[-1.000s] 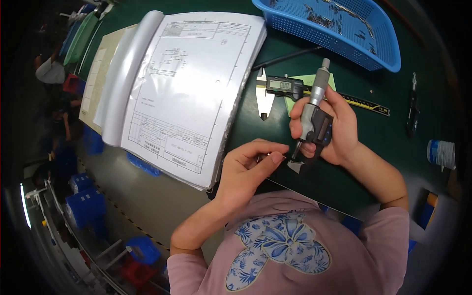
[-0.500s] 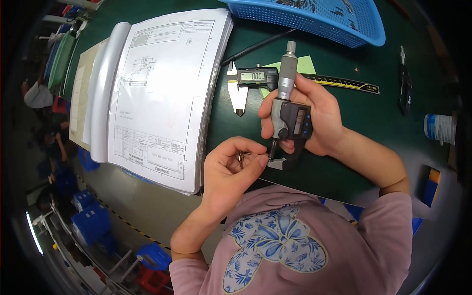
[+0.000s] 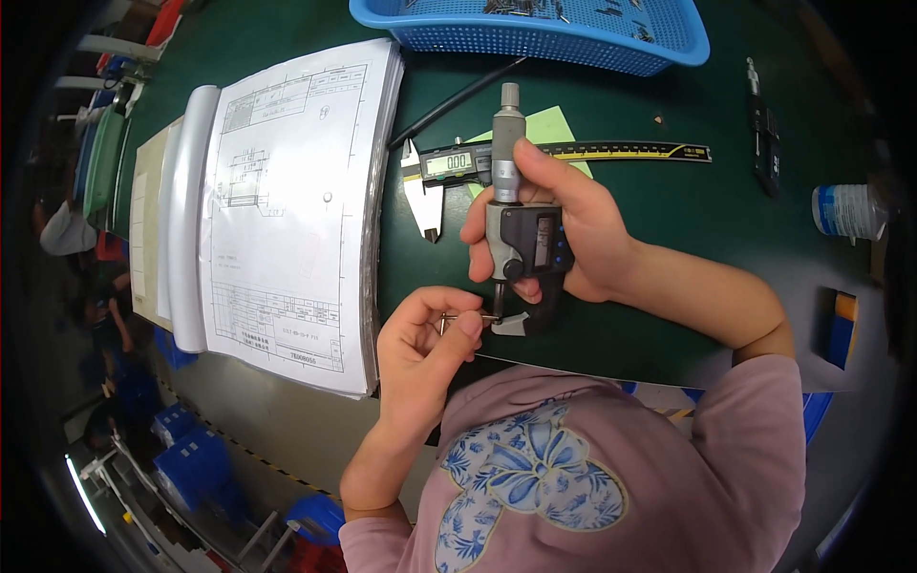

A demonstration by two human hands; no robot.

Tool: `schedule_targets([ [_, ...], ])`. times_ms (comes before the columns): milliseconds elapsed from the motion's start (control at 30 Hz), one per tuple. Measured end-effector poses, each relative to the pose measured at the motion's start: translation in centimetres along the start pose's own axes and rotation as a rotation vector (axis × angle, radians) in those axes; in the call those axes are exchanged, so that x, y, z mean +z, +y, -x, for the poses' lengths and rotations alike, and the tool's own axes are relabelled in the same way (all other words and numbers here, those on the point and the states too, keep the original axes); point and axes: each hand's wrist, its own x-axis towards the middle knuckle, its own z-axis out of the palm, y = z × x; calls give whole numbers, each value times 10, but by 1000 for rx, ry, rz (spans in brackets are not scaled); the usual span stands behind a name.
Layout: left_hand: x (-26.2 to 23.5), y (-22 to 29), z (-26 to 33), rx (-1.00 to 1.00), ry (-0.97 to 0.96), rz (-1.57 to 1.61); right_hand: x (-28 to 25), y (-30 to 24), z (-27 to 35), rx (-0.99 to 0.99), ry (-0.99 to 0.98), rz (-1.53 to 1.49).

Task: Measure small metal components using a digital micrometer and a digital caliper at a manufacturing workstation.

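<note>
Dark green table (image 3: 669,215): spreads under and around the micrometer (image 3: 525,234), with grey floor (image 3: 315,420) past its near-left edge.
Micrometer: held over the table, thimble pointing away from the person, measuring gap at the near end.
Metal pin (image 3: 488,318): slim, lying crosswise with one end at the micrometer's gap — whether both measuring faces touch it, I cannot tell.
Left hand (image 3: 420,334): just left of the micrometer's gap, thumb and index finger pinched on the metal pin, other fingers curled; another bit of metal shows among them, too small to identify.
Right hand (image 3: 590,234): wrapped round the micrometer from its right, fingers bent about the frame, thumb up beside the thimble.
Digital caliper (image 3: 449,164): lying behind the micrometer — jaws to its left, scale to its right.
Green paper (image 3: 552,126): beneath the caliper, just beyond the micrometer.
Binder of drawings (image 3: 287,201): left of the micrometer, spread flat.
Black rod (image 3: 458,102): slanting, beyond and left of the micrometer.
Blue basket (image 3: 535,40): beyond the micrometer, holding many small metal pieces.
Black tool (image 3: 764,143): well right of the micrometer.
White container (image 3: 845,212): farther right of the micrometer.
</note>
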Motion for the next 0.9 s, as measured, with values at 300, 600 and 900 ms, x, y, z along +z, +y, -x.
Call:
schedule_targets([
  [300,-4,-2,1,-26,-32,-90,3,-1,2,8,-8,-4],
  [600,-2,-5,0,16,-65,-73,1,-1,1,11,-17,-20],
  [900,-5,-3,2,10,-62,-96,-2,2,0,-3,-64,-5],
])
